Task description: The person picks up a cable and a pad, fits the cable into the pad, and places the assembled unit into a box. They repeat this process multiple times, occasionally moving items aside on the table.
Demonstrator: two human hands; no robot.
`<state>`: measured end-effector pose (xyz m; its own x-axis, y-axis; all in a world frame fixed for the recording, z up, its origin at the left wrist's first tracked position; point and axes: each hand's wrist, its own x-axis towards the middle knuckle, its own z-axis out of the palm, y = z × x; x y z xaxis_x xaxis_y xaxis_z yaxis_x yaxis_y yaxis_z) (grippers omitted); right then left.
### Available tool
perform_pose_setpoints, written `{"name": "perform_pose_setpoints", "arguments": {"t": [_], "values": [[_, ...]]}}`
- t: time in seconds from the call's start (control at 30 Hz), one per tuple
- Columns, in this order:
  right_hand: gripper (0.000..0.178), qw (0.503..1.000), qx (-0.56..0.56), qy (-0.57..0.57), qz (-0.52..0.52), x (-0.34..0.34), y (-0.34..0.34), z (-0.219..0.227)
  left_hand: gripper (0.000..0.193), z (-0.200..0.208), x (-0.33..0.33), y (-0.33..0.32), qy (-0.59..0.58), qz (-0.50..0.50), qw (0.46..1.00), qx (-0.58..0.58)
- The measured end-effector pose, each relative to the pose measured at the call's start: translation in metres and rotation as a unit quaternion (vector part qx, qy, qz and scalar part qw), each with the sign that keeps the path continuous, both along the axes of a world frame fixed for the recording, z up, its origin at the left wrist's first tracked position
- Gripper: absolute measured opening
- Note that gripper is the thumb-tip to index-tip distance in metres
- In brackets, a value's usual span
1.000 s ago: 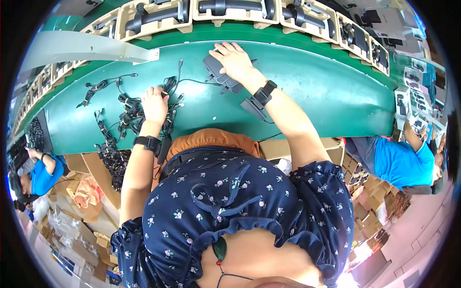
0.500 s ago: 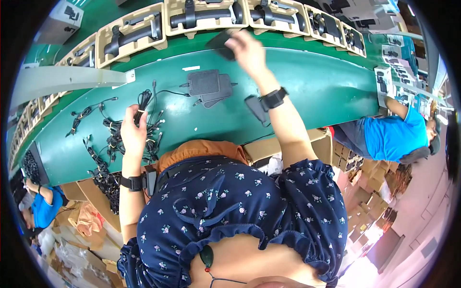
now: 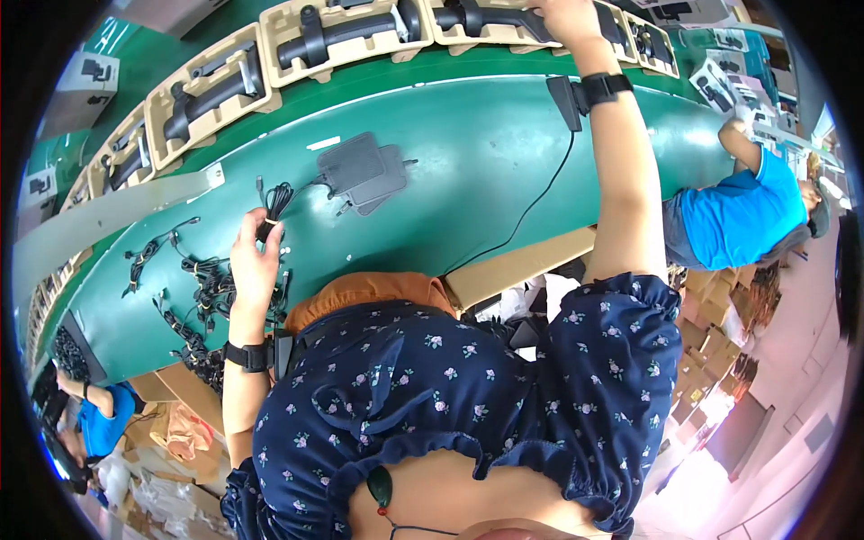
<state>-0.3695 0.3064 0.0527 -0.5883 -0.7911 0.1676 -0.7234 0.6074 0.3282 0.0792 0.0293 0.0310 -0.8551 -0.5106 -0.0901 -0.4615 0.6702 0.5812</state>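
Note:
My left hand (image 3: 256, 256) is closed round a coiled black cable (image 3: 277, 200), tied in the middle, above the green table. Stretched far forward, my right hand (image 3: 569, 22) reaches over a beige moulded tray (image 3: 490, 36) at the top edge. Its fingers are at a flat black box (image 3: 538, 25) lying at the right end of that tray, and the picture's edge cuts off part of the hand. Between my hands, flat black boxes (image 3: 364, 166) with short leads lie overlapping on the table. Several bundled black cables (image 3: 211, 283) are heaped beside my left hand.
A row of beige trays (image 3: 346, 58) with black parts runs along the far side. A grey metal bar (image 3: 117, 207) crosses at left. A black lead (image 3: 531, 211) runs from my right wrist device. Co-workers in blue (image 3: 738, 220) stand right and left. An open carton (image 3: 522, 265) stands before me.
My right hand has moved forward and right with the flat black box, from above the table to a tray. My left hand still holds the cable. The view has shifted slightly.

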Motion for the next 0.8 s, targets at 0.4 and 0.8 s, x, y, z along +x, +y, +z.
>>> {"name": "perform_pose_setpoints", "arguments": {"t": [0.4, 0.8], "values": [[0.015, 0.968, -0.063, -0.078, 0.23, -0.027, -0.009, 0.007, 0.027, 0.006, -0.013, 0.01, -0.02, -0.046, 0.999, 0.005], [0.031, 0.832, -0.519, -0.126, -0.145, -0.088, 0.054, -0.109, 0.028, 0.006, -0.023, 0.014, -0.016, -0.083, 0.996, 0.014]]}}
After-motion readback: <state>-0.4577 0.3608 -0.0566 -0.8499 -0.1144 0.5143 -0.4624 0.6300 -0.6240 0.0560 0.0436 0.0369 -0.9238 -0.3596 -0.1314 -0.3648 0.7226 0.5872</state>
